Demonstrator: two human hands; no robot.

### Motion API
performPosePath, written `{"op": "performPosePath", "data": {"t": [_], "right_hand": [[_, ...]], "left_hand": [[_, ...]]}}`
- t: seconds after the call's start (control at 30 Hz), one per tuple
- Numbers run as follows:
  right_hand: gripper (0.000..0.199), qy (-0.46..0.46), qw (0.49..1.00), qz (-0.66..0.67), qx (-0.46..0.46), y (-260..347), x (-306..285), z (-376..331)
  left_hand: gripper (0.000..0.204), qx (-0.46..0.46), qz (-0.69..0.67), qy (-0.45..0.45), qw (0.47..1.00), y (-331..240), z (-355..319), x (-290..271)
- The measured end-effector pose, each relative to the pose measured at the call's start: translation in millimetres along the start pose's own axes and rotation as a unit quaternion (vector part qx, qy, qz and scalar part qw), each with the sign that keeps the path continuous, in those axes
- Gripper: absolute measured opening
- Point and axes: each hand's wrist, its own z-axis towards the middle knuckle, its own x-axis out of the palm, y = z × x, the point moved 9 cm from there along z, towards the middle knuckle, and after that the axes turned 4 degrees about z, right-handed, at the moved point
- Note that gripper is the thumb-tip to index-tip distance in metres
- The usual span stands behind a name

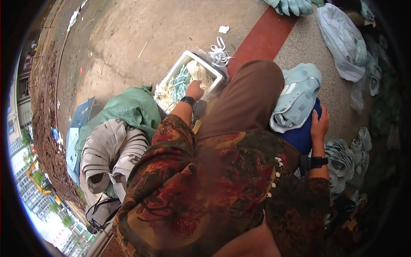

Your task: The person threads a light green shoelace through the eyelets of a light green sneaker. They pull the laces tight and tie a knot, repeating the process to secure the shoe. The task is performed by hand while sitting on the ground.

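Observation:
My left hand (195,91) reaches into a white box (187,55) of shoelaces, its fingers closed at the edge of the pale green laces (182,83). Cream laces (198,72) lie around them; what the fingertips pinch is hidden. On my right thigh rests a stack of light blue shoe uppers (297,96), with lacing holes along their fronts. Beneath the stack is a blue cloth (299,135). My right hand (320,123) lies against this cloth beside the uppers, fingers stretched out and holding nothing I can see.
Beige shoe uppers (102,150) are nested in rows at my left, by a green sack (128,107). White laces (220,53) lie beyond the box. More pale uppers (340,160) and a white plastic bag (340,40) are at the right. A red stripe (263,36) crosses the floor.

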Motion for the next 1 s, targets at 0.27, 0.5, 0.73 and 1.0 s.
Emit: {"op": "performPosePath", "data": {"t": [0.27,0.5,0.73,1.0], "right_hand": [[0.039,0.002,1.000,0.012,-0.015,9,-1,2],[0.039,0.016,0.999,0.016,-0.026,4,2,6],[0.039,0.001,1.000,0.012,-0.012,-9,6,-8],[0.043,-0.018,0.999,-0.003,0.027,16,-9,1]], "left_hand": [[0.040,-0.020,-0.020,-0.114,0.993,4,20,-31],[0.026,-0.237,0.021,-0.106,0.965,70,-8,-46],[0.038,-0.139,-0.066,-0.131,0.979,87,16,-43],[0.019,-0.198,0.219,0.011,0.955,104,19,-30]]}}
